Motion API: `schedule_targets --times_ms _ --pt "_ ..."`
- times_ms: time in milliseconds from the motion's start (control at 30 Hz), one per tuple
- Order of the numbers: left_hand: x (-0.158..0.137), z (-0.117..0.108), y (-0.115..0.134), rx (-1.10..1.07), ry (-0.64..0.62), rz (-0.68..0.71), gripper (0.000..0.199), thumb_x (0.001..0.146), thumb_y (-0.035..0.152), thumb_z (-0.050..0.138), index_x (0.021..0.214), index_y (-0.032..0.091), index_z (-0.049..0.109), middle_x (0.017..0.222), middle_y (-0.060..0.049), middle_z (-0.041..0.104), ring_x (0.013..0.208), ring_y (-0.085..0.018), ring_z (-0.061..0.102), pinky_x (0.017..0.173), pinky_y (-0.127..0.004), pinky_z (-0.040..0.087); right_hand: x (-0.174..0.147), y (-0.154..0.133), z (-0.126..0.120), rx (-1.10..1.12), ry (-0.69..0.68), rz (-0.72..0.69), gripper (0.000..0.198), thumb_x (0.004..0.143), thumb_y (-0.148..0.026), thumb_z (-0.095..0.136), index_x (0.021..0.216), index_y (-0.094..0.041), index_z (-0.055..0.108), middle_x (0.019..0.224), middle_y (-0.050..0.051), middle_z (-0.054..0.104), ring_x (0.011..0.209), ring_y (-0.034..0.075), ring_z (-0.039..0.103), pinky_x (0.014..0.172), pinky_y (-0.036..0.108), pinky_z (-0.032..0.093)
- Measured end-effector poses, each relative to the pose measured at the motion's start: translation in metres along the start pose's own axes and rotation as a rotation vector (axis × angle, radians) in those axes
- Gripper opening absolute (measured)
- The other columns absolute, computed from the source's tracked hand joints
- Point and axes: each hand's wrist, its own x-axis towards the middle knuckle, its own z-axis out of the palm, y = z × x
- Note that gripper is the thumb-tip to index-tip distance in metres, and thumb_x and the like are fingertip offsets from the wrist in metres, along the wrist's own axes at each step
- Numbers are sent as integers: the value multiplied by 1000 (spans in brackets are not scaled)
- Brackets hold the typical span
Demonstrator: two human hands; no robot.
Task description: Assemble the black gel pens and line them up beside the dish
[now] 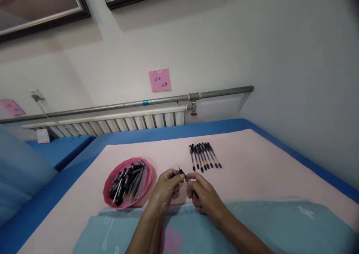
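Left hand and right hand meet at slim black pen piece

Both hands' fingertips grip it between them. Left of the fingers sits a scalloped pink basket of black pen parts; beyond them, rightward, lie black-ended clear pens in a row.

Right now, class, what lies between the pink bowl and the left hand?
In the head view, only a bare strip of the pink surface shows between the bowl and the left hand.
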Motion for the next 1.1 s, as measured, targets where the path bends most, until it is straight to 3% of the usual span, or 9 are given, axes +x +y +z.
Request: schedule_targets --times_ms 133,400,700,767,900,1000,1100 --pt "-3 5 0 38 -1 -7 37 56 34 76 67 18 44 48 10 42 33 0 26 35 -17 12 -2 -2 -1 -19 -4 -80 42 75 -28 47 117 -26 47 56 -8 52 31 5 28 30 17 20" --pt "-5 8 0 110 -32 12 37 58 40 72 65 19 42 40 12 35 32 -1 24 35 -17 13 -4 -8 2 85 22 7 48 77 -47 49 118 -23 49 52 -8 48 30 3 25 29 14 14" --pt "-3 4 -2 190 -35 18 35 61 43 67 67 19 43 43 11 35 34 -2 23 35 -18 16 2 -10 1 103 43 49 36 75 -44 53 104 -23 55 51 -9 45 29 1 23 31 14 12" --pt "-3 -2 3 296 0 51 31 66 46 62 70 19 45 47 10 38 35 -3 25 36 -18 18 4 -11 1 106 41 43 31 75 -43 53 99 -23 56 51 -9 45 30 1 23 31 14 12" --pt "2 -21 12 744 241 163 22 78 39 46 73 18 50 57 5 49 41 -6 36 43 -20 28 6 -12 -3 95 40 43 25 76 -41 52 91 -22 55 52 -9 44 31 1 22 31 13 13" --pt "10 -32 8 909 302 165 11 71 26 56 69 16 57 63 -1 58 57 -11 50 55 -22 35 5 -12 -4 78 44 47 24 76 -40 51 92 -22 54 52 -9 44 31 1 21 31 13 13" --pt "15 -35 -1 1042 322 128 8 66 20 59 70 16 63 66 -5 63 64 -15 54 59 -25 35 2 -14 -3 57 41 48 24 77 -40 50 93 -22 54 53 -9 44 31 1 22 32 14 13"
